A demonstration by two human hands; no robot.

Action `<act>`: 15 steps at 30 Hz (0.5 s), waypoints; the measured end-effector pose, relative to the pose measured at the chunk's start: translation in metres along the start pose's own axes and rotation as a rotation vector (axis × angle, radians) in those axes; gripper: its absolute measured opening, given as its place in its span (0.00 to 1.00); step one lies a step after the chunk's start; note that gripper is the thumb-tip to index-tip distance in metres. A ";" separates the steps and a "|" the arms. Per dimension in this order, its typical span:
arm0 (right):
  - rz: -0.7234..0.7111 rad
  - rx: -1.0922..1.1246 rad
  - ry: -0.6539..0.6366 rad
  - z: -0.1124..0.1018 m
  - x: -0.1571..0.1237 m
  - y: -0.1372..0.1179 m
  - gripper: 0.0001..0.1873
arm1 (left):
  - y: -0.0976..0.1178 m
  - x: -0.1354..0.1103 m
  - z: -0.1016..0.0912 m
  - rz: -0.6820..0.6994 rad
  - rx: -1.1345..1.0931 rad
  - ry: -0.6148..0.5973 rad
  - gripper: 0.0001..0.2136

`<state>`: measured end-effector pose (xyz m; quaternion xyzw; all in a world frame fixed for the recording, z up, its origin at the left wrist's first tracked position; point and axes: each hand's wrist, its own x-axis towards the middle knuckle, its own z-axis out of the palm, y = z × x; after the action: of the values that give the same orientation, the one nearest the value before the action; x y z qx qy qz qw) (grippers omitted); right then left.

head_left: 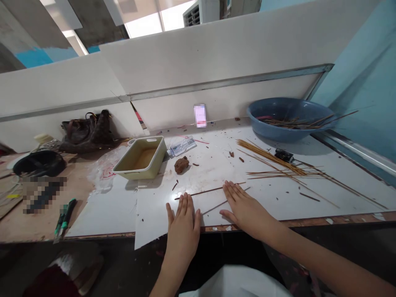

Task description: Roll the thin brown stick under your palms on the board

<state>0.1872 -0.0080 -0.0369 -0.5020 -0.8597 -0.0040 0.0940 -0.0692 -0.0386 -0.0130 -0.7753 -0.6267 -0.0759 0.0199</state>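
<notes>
My left hand [184,222] lies flat on the white sheet [161,214], fingers stretched, its fingertips over one part of a thin stick coated dark brown [206,191]. Farther right along the same stick, my right hand [243,206] is also laid flat, fingers together and thumb out. The stick's ends show past both hands. A thin grey line [213,207] runs slantwise nearer to me between the hands; I cannot tell whether it is a rod or a shadow. Beyond them sits a lump of brown clay-like paste [181,165], with small crumbs around it.
A pale yellow tub [157,161] stands left of the paste, near a clear plastic bag [107,167]. Thin bamboo sticks [272,159] lie to the right, below a blue basin [278,134] holding more. A phone [200,115] leans at the back; cutters [66,216] and a handbag [88,134] are left.
</notes>
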 end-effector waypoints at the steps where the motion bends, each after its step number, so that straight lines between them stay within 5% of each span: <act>1: 0.004 0.007 -0.014 -0.002 0.005 0.001 0.48 | -0.001 0.005 -0.001 -0.004 0.001 -0.005 0.27; 8: 0.081 0.023 -0.095 -0.015 0.049 0.010 0.50 | 0.002 0.049 -0.009 -0.066 0.009 -0.013 0.26; 15: 0.023 -0.001 0.010 0.000 -0.004 -0.003 0.50 | 0.003 0.000 -0.002 -0.058 -0.028 -0.008 0.28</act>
<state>0.1862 -0.0127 -0.0369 -0.5119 -0.8534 -0.0059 0.0982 -0.0662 -0.0397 -0.0105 -0.7573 -0.6478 -0.0820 0.0044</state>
